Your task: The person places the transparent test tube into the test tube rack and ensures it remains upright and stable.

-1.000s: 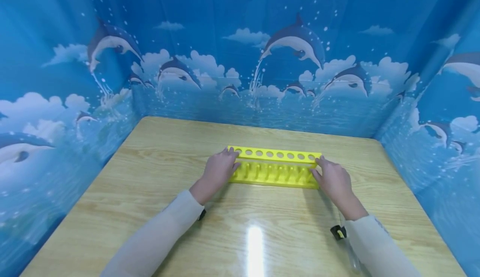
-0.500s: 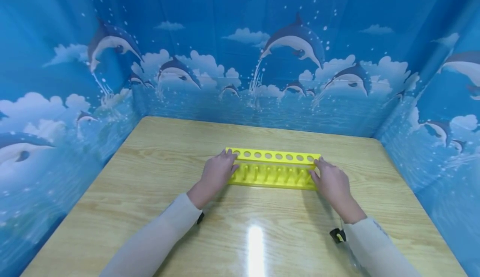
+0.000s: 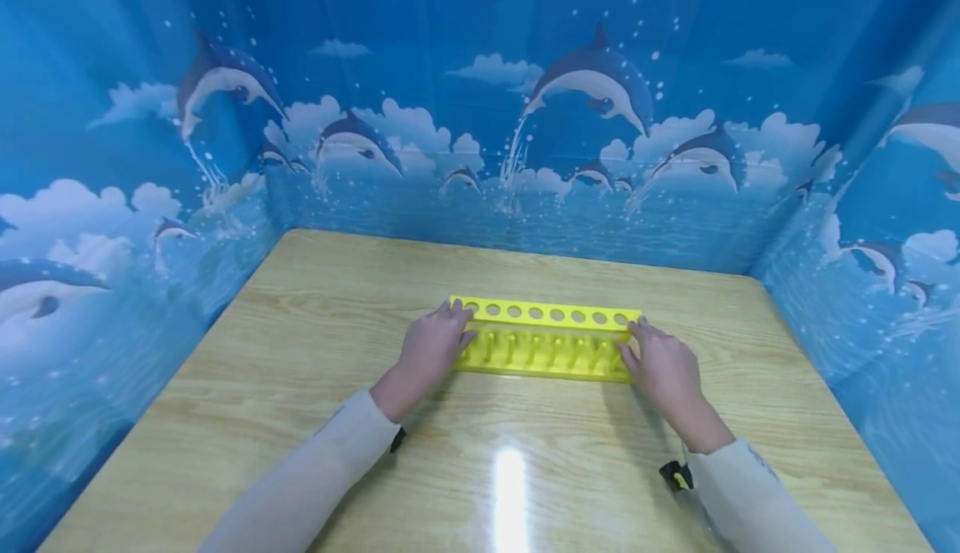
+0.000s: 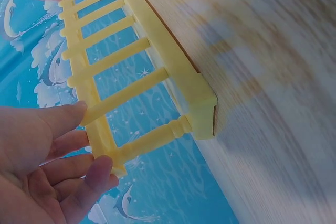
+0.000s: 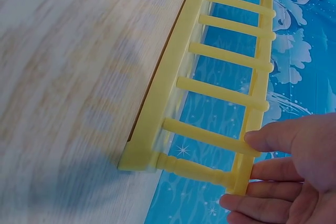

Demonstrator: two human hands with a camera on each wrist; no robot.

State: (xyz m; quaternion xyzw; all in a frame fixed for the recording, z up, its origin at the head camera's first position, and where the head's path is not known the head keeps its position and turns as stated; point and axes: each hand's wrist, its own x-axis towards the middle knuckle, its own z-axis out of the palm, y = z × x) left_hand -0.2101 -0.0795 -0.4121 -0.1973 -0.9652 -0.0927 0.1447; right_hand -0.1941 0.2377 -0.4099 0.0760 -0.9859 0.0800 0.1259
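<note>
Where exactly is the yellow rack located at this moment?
In the head view, the yellow rack is slightly right of and below the picture's centre, above the wooden table's surface, between the left hand and right hand, which hold its ends.

A pale wood-grain table (image 3: 465, 428) with a white glare (image 3: 511, 499) at six o'clock is enclosed from nine through twelve to three by blue curtains (image 3: 450, 28) printed with leaping dolphins (image 3: 600, 64).

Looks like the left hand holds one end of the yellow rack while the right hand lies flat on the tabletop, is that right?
Not quite: the right hand isn't on the tabletop; the right wrist view shows it holding the other end of the yellow rack. The left hand does hold one end.
</note>
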